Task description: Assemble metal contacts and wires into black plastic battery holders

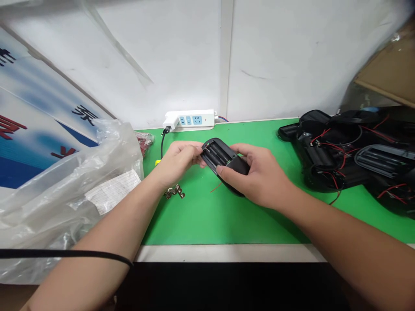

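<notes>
Over the green mat, my right hand (257, 172) is closed around a black plastic battery housing (238, 165), thumb across its face. The housing is tilted, with its long open slots facing up and a thin red wire (215, 188) sticking out below. At its upper left end, my left hand (183, 162) has thumb and fingers pinched together against the edge; whether a small part sits between them is hidden. Several small metal battery contacts (174, 191) lie in a loose pile on the mat, just below my left hand.
Black housings with red wires (337, 151) are heaped at the right. A white power strip (191, 119) with a black plug stands against the wall. Clear plastic bags (65, 207) cover the left side, and a cardboard box (389, 69) is at the upper right.
</notes>
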`<action>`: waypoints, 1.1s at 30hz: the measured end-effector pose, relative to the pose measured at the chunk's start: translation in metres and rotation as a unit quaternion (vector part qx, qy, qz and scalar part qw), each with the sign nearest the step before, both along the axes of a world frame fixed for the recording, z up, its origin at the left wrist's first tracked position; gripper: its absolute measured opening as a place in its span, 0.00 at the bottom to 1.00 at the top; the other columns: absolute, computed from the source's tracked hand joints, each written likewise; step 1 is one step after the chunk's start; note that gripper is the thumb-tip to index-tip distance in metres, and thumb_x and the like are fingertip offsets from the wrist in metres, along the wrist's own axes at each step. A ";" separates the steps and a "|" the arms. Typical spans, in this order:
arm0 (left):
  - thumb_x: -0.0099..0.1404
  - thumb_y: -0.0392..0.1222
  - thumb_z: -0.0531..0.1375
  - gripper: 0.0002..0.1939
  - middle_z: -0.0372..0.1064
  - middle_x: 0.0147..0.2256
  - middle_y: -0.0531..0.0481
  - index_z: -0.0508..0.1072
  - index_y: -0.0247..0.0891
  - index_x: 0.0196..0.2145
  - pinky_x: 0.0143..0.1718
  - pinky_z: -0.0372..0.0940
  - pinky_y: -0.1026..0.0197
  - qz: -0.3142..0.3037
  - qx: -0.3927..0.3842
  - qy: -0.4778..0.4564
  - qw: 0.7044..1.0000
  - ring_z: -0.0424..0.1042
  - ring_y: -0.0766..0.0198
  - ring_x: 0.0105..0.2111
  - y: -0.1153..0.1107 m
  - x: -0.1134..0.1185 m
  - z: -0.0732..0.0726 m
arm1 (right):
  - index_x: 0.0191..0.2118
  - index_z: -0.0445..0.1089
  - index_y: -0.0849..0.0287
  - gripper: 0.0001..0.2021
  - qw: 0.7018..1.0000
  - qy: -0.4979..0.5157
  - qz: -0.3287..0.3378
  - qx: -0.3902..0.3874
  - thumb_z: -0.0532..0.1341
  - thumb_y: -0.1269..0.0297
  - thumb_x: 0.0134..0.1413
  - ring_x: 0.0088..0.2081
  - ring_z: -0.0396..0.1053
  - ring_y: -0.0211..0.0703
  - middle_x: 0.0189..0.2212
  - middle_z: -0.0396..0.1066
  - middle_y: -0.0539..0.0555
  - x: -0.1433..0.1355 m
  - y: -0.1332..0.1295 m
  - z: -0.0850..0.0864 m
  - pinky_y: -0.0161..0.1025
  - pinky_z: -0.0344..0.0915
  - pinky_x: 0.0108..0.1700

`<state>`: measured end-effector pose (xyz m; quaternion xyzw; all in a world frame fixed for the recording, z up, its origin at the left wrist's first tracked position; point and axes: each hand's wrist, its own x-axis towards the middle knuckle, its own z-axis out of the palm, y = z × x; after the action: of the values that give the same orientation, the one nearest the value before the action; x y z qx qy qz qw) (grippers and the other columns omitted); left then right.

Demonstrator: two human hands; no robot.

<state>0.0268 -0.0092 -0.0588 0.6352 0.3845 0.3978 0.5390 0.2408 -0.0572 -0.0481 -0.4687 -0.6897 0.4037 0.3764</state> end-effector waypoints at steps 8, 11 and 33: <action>0.61 0.38 0.56 0.12 0.74 0.25 0.47 0.79 0.32 0.26 0.31 0.67 0.64 0.005 -0.004 -0.005 1.000 0.71 0.66 0.27 -0.001 -0.002 -0.001 | 0.44 0.78 0.60 0.15 1.000 -0.017 -0.001 0.025 0.68 0.58 0.54 0.22 0.60 0.33 0.24 0.70 0.47 0.000 -0.001 0.000 0.34 0.57 0.24; 0.61 0.39 0.57 0.12 0.74 0.25 0.48 0.79 0.33 0.26 0.31 0.67 0.64 0.012 -0.005 0.006 1.000 0.70 0.67 0.26 -0.001 -0.002 -0.001 | 0.44 0.78 0.61 0.15 0.999 -0.025 -0.004 0.031 0.68 0.58 0.54 0.23 0.60 0.33 0.24 0.70 0.46 0.000 -0.001 0.000 0.34 0.57 0.24; 0.62 0.43 0.55 0.15 0.71 0.24 0.50 0.76 0.33 0.26 0.32 0.64 0.64 0.069 0.100 0.137 0.983 0.69 0.66 0.27 0.001 0.003 -0.001 | 0.47 0.76 0.63 0.21 1.000 -0.018 -0.014 -0.020 0.67 0.52 0.54 0.27 0.67 0.40 0.29 0.74 0.52 -0.004 0.000 -0.003 0.37 0.59 0.26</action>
<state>0.0302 -0.0082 -0.0603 0.7063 0.4561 0.3794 0.3863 0.2365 -0.0572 -0.0515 -0.4934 -0.6812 0.4038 0.3599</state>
